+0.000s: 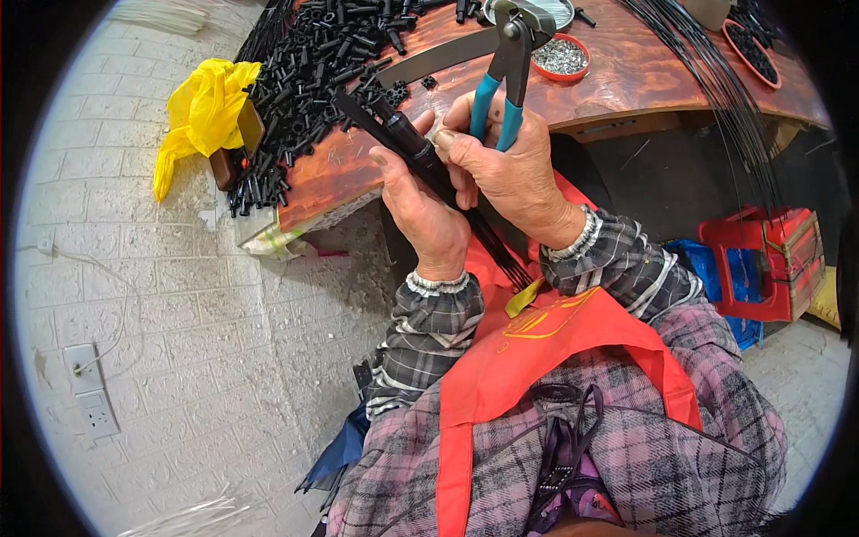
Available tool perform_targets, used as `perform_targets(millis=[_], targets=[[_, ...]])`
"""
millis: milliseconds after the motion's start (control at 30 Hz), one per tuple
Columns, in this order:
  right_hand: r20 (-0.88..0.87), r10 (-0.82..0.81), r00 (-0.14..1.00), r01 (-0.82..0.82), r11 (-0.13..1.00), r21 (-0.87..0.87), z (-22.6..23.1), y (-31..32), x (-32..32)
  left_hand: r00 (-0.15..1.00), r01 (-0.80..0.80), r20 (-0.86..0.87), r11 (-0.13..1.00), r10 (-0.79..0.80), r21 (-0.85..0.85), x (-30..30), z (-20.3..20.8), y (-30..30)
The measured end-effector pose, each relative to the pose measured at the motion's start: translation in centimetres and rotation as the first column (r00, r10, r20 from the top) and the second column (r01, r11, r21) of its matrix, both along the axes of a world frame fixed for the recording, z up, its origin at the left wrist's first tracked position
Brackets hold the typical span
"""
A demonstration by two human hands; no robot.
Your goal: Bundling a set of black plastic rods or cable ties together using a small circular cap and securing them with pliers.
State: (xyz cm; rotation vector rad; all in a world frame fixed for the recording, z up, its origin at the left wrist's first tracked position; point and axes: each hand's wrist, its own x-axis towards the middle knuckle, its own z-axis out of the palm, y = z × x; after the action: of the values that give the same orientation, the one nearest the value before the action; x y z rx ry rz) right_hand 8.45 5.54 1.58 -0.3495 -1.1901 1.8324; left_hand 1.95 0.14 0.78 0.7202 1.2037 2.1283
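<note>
Near the upper middle, in front of the table edge, we see a left hand (pixel 422 210) partly closed around a bundle of slim black strands (pixel 488 234) topped by thick black cylindrical fittings (pixel 407 136). The bundle slants from the upper left down toward the lap. The right hand (pixel 519 174) grips pliers (pixel 510 67) with teal handles, their metal head pointing up and the handles spread apart. Its thumb and fingertips draw close together beside the bundle; we cannot tell exactly what they pinch.

Beyond the hands, we find a reddish-brown wooden table (pixel 640 67). A large heap of small black plastic parts (pixel 309 76) covers its left end, with a flat grey metal strip (pixel 443 57) alongside. Near the pliers sits a round red dish (pixel 564 78) of small silvery pieces. More long black strands (pixel 693 67) trail over the table's right side. A yellow plastic bag (pixel 208 107) hangs at the left end, near a white brick-patterned wall (pixel 170 295).

Below, we see checked sleeves (pixel 429 327), a red cloth (pixel 573 331) with yellow printing across the lap, and, to the right, a red plastic stool (pixel 747 268).
</note>
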Motion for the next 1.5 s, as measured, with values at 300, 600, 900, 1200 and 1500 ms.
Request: perform_targets(millis=[300, 600, 900, 1200, 1500], targets=[[0.036, 0.003, 0.999, -0.005, 0.997, 0.075, -0.1, 0.1, 0.5, 1.000, 0.011, 0.030, 0.998, -0.010, -0.056, 0.0, -0.5, -0.2], [0.026, 0.340, 0.940, -0.340, 0.927, 0.158, 0.3, 2.9, 1.9, 0.940, 0.311, 0.133, 0.949, -0.315, 0.051, -0.1, -0.2, -0.8], [0.464, 0.254, 0.848, -0.419, 0.859, 0.295, 2.7, 3.3, 1.8, 0.940, 0.283, 0.184, 0.958, -0.288, 0.054, -2.2, -0.7, -2.5], [0.596, -0.575, 0.560, -0.567, 0.258, 0.782, 1.8, 2.8, 3.4, 0.944, 0.258, 0.213, 0.966, -0.250, -0.010, -5.3, -0.9, -3.9], [0.508, -0.613, 0.606, -0.497, 0.207, 0.843, 1.0, 2.0, 3.1, 0.958, 0.231, 0.189, 0.971, -0.216, -0.064, -5.1, -0.7, -3.9]])
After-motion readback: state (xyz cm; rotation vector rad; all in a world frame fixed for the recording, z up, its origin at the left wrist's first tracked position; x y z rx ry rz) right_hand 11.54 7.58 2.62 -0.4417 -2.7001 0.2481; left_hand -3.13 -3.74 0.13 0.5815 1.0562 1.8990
